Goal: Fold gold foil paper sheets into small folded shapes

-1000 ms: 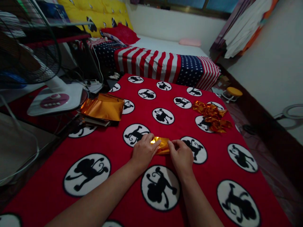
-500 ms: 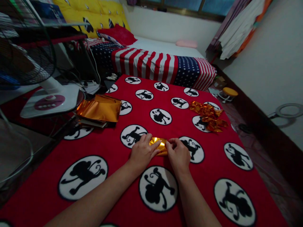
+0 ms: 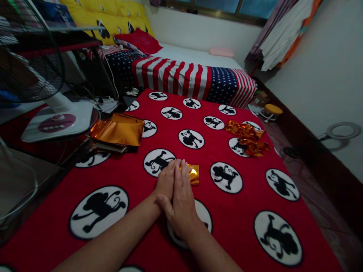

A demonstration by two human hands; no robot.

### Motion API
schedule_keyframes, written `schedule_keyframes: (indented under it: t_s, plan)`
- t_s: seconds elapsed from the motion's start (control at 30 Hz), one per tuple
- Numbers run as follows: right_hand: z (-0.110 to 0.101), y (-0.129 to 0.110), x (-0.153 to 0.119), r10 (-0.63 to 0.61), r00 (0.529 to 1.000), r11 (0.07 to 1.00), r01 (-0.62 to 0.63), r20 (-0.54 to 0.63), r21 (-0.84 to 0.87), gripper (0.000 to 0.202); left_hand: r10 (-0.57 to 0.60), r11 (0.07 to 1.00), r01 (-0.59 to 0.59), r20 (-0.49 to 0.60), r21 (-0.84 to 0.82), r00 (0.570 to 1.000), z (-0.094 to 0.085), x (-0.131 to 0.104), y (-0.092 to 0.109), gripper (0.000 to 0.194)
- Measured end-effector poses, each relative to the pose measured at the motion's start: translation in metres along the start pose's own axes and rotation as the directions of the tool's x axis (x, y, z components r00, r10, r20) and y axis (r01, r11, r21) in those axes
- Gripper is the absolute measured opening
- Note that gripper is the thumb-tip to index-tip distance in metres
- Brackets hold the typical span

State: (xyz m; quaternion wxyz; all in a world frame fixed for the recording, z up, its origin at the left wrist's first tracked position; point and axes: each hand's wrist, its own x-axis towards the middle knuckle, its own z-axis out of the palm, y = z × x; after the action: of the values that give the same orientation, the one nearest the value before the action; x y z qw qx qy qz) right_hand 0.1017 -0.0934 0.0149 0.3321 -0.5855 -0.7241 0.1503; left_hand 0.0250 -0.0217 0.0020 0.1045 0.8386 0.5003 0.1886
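Head view: a red blanket (image 3: 232, 211) with monkey medallions spreads across the floor, a stack of gold foil sheets (image 3: 117, 130) at its left edge, a heap of folded gold pieces (image 3: 246, 138) far right. At centre, the right hand (image 3: 181, 200) lies flat, fingers together, partly over the left hand (image 3: 166, 181), both pressing down on a small folded gold foil piece (image 3: 194, 173); nothing is pinched. Only its right end peeks past the fingertips. It looks featherlight, thin, slick and crease-prone, best pinched at the edges.

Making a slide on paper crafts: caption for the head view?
Both hands, left and right, press flat on folded gold foil on a red blanket.
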Motion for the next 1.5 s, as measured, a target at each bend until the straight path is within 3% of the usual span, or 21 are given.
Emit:
schedule_keyframes:
  t_s: [0.13,0.27,0.37,0.57,0.7,0.93,1.2,1.33,1.43,1.5]
  plan:
    - [0.007,0.007,-0.004,0.05,0.999,0.999,-0.05,-0.006,-0.011,0.096,-0.038,0.999,0.039,-0.021,0.026,0.999,0.004,0.0,-0.003,0.028]
    - [0.008,0.018,-0.006,0.079,0.997,0.997,-0.079,-0.001,-0.016,0.095,0.036,0.994,-0.035,-0.006,0.099,0.999,0.002,-0.003,-0.004,0.025]
    - [0.008,0.018,-0.007,0.071,0.997,0.997,-0.071,0.007,-0.021,0.096,0.083,0.995,-0.083,0.011,0.059,0.997,-0.003,-0.006,-0.005,0.027]
    - [0.009,0.006,-0.002,0.026,1.0,1.0,-0.026,0.016,-0.006,0.103,-0.083,0.986,0.079,-0.018,-0.144,0.996,0.003,-0.007,-0.009,0.031]
    - [0.01,0.005,0.002,0.018,1.0,0.999,-0.018,0.018,0.04,0.105,-0.099,0.977,0.095,-0.011,-0.19,0.995,0.005,-0.007,-0.011,0.034]
    - [0.0,0.026,-0.009,0.052,0.998,0.997,-0.054,0.034,0.046,0.104,0.124,0.989,-0.121,0.034,-0.091,0.992,-0.009,-0.007,-0.016,0.034]
    - [-0.029,0.051,-0.025,0.117,0.993,0.992,-0.116,-0.015,0.046,0.102,0.185,0.966,-0.178,0.02,-0.186,0.982,-0.012,-0.008,-0.023,0.045]
    - [-0.024,0.029,-0.021,0.055,0.996,0.998,-0.055,-0.073,0.007,0.104,0.153,0.967,-0.15,0.001,-0.208,0.988,-0.007,-0.01,-0.022,0.038]
    - [-0.006,0.002,-0.011,-0.064,0.996,0.996,0.059,0.065,0.073,0.108,0.031,0.925,-0.045,-0.044,-0.378,0.999,-0.001,-0.013,-0.026,0.033]
    - [0.007,-0.009,-0.004,-0.081,0.994,0.992,0.074,0.073,0.102,0.11,-0.069,0.859,0.034,-0.05,-0.51,0.996,0.001,-0.015,-0.029,0.036]
